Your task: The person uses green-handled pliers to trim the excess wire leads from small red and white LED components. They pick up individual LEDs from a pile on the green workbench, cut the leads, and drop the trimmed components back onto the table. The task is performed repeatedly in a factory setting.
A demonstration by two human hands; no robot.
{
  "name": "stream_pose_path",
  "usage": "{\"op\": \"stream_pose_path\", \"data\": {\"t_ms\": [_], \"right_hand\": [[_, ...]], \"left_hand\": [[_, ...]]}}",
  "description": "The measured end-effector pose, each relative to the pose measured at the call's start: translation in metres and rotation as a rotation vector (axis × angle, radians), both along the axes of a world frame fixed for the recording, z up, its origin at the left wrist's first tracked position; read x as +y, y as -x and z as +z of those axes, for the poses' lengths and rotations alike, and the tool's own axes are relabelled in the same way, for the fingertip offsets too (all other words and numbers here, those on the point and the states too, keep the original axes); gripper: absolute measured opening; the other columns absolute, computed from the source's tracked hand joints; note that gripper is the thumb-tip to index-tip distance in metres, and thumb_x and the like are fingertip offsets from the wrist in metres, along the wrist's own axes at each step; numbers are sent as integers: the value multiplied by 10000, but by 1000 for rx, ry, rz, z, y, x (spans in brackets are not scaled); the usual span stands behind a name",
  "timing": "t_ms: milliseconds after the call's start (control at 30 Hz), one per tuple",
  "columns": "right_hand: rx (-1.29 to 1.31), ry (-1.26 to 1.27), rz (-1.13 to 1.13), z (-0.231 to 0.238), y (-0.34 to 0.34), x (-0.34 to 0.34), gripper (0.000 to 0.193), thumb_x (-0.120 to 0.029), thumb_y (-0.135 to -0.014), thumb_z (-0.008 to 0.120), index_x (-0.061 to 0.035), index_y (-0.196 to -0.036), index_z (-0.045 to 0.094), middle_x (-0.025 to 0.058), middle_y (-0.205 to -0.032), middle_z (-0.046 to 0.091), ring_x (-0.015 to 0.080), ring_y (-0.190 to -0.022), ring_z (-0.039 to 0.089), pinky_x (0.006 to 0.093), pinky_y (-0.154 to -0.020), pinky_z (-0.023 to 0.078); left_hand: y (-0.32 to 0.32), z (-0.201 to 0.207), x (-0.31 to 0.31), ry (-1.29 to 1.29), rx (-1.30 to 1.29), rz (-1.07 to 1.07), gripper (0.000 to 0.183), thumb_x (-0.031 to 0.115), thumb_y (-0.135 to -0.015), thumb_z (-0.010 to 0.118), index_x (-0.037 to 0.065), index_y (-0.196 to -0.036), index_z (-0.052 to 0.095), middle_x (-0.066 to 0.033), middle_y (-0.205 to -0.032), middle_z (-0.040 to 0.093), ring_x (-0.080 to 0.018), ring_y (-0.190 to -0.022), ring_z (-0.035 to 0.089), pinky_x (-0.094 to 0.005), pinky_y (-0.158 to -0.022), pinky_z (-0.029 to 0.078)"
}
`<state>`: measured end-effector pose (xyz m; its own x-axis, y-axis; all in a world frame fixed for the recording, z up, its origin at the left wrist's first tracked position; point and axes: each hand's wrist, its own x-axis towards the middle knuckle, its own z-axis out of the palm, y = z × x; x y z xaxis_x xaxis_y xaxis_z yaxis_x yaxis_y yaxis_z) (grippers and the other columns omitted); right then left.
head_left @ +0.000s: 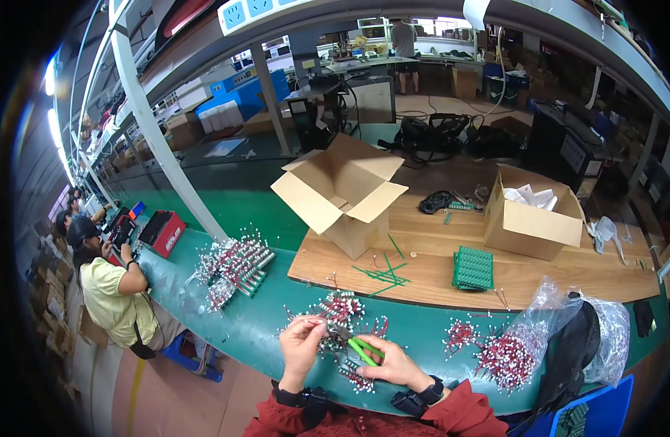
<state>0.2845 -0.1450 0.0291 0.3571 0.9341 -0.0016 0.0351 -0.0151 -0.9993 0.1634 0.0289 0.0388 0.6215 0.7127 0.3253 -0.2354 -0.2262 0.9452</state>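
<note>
My right hand (397,365) is closed round the green handles of a pair of cutting pliers (365,349). The plier jaws point up and left, close to the fingertips of my left hand (301,347). Thumb and fingers of that left hand are pinched on a small red-wired part, mostly hidden by the fingers. Beneath and beyond both hands lies a cluster of red-wired parts with white tips (342,307), some on green circuit boards. A larger heap of boards with such wired parts (237,264) lies to the left on the green tabletop (258,328).
Right of my hands lies a pile of red-wired parts (506,360) beside clear plastic bags (608,342). On the wooden board are stacked green circuit boards (472,269), green strips (382,278), an open carton (349,218) and another carton (535,226). A person (113,291) works at the far left.
</note>
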Motion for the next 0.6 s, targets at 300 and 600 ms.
{"op": "stream_pose_path", "data": {"t_ms": [300,600], "right_hand": [[137,-81,7,-13,-5,-1,672,-247,-727,764,-33,-1302,492,24,-1109,569,105,-938,524,250,-782,445],[46,6,3,-5,-5,-3,675,-171,-738,773,-3,-1314,464,20,-1111,555,96,-1010,499,233,-850,413]], "left_hand": [[2,7,19,-59,194,31,396,-83,-794,651,13,-1173,590,-59,-872,623,-68,-652,579,-200,-577,486],[14,14,45,102,339,-126,188,-77,-775,677,-35,-956,658,-39,-848,649,-73,-732,604,-207,-648,501]]}}
